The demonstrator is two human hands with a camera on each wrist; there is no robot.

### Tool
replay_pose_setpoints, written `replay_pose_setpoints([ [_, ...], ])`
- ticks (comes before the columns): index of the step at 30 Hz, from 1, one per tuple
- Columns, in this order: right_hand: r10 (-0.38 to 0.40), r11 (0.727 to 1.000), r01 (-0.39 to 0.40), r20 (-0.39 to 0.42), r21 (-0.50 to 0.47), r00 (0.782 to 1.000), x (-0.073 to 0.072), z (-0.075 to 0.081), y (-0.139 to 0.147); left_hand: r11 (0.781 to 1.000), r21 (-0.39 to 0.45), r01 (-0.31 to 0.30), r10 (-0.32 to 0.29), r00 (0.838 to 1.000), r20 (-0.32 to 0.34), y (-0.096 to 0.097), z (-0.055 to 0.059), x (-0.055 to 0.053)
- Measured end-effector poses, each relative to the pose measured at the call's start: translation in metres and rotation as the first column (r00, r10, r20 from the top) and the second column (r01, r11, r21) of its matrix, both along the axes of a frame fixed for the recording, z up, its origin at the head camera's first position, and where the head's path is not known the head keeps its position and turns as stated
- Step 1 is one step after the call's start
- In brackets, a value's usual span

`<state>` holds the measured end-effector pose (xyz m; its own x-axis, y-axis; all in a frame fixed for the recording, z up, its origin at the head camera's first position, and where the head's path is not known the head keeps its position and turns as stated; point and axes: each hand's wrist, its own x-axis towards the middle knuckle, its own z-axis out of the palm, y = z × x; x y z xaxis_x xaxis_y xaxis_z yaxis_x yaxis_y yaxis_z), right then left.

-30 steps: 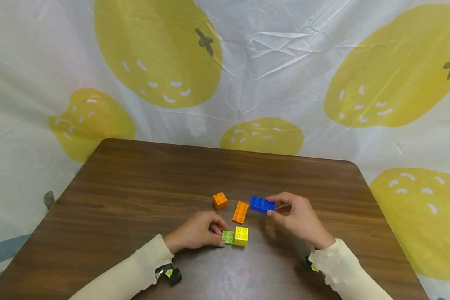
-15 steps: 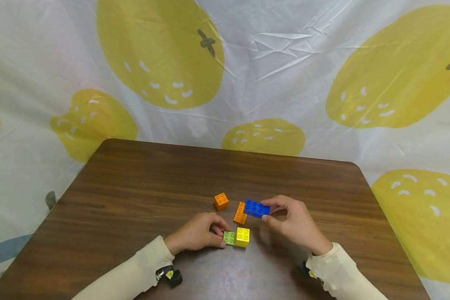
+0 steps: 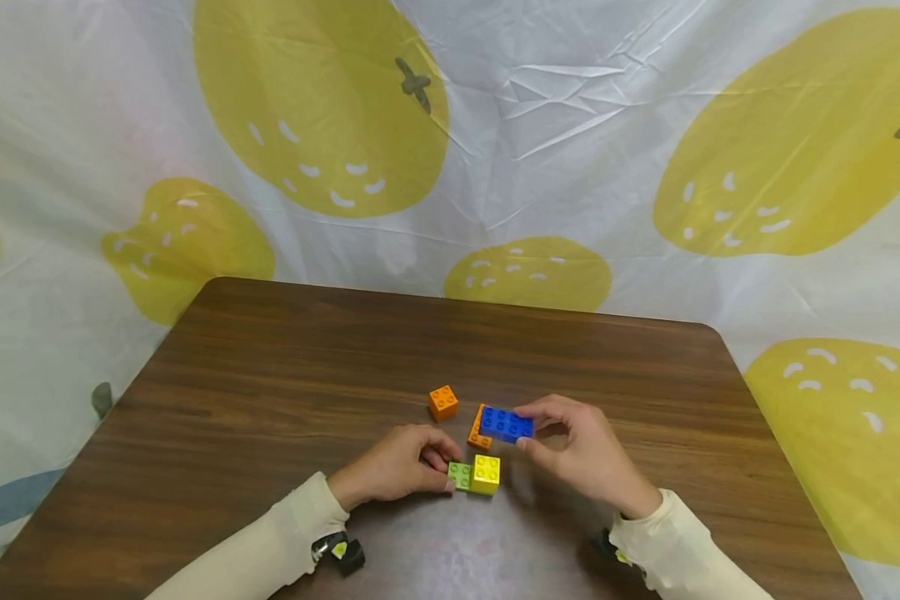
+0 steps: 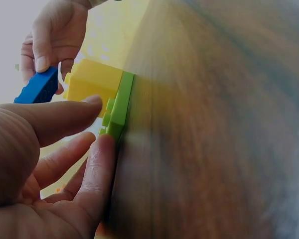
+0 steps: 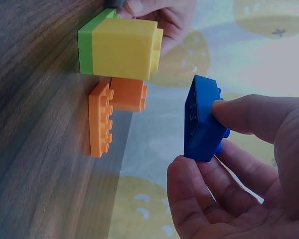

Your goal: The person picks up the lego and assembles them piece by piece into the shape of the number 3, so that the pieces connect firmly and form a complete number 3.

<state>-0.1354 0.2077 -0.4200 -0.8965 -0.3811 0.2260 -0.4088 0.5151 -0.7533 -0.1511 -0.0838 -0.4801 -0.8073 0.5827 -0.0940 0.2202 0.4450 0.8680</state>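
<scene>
My right hand (image 3: 588,450) pinches a flat blue brick (image 3: 506,424) by its right end, thumb on one side and fingers on the other. The blue brick is held above the table, with studs up, and overlaps the flat orange brick (image 3: 479,438) in the head view. My left hand (image 3: 401,467) holds the left end of a flat green brick (image 4: 120,107) between thumb and fingers, on the table. A taller yellow brick (image 3: 486,475) is stacked on the green brick's right half. In the right wrist view, the blue brick (image 5: 204,119) touches no other brick.
A small orange brick (image 3: 442,402) stands on the dark wooden table (image 3: 307,358), behind the flat orange one. Beyond the table's far edge hangs a white curtain (image 3: 390,250) with a yellow fruit print. Each wrist wears a black camera strap.
My right hand has carried the blue brick leftward and slightly nearer, from right of the flat orange brick to over it. My left hand keeps its place on the green brick.
</scene>
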Motion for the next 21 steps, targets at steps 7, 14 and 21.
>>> replay_pose_setpoints([
  [7,0.023,1.0,-0.023,-0.046,0.005,0.999,0.004,0.001,-0.004,1.0,0.018,-0.019,0.019,1.0,-0.013,0.001,0.004,0.002],
  [14,0.033,0.999,-0.032,-0.054,0.009,0.998,0.007,-0.001,-0.007,0.998,0.032,-0.047,0.048,0.999,-0.025,-0.001,0.008,0.005],
  [21,0.04,0.999,-0.04,-0.045,0.006,0.998,0.01,-0.003,-0.009,0.987,0.138,-0.082,0.08,0.997,0.016,-0.001,0.013,0.01],
])
